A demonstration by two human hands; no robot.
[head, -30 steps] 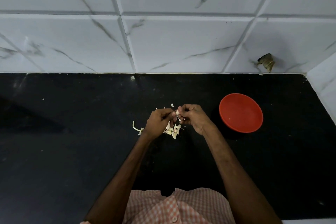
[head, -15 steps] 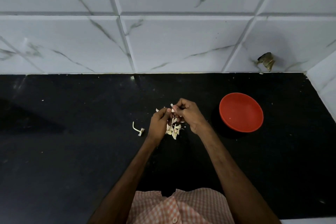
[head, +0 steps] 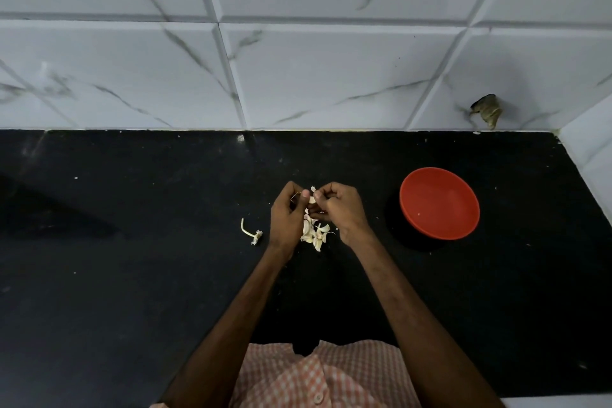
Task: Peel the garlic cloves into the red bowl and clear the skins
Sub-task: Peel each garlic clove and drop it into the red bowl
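Garlic stalk (head: 249,231), curved and pale, lay on the black counter (head: 132,275) at nine o'clock from the hands. Its long axis ran from eleven to five o'clock, with the tufted root end at five. Just to its right the left hand (head: 285,219) was held over the counter, fingers curled and thumb tip pressed on a garlic clove (head: 312,199). That clove sat between the two hands, pinched from both sides. One pale tip poked out toward twelve o'clock, but so little of the clove showed that its long axis could not be told. At six o'clock from it, on the counter between the wrists, lay a loose pile of cloves and skins (head: 314,233), their points splayed every way. The right hand (head: 342,209) had its fingers curled tight, fingertips nipping the same clove from the three o'clock side. Well apart at three o'clock stood the red bowl (head: 439,203), upright, mouth up, with a tiny pale fleck on its inner wall. Further on, at two o'clock, a small brown object (head: 486,109) clung to the white marbled tile wall (head: 331,76). A checked shirt (head: 318,378) showed at six o'clock
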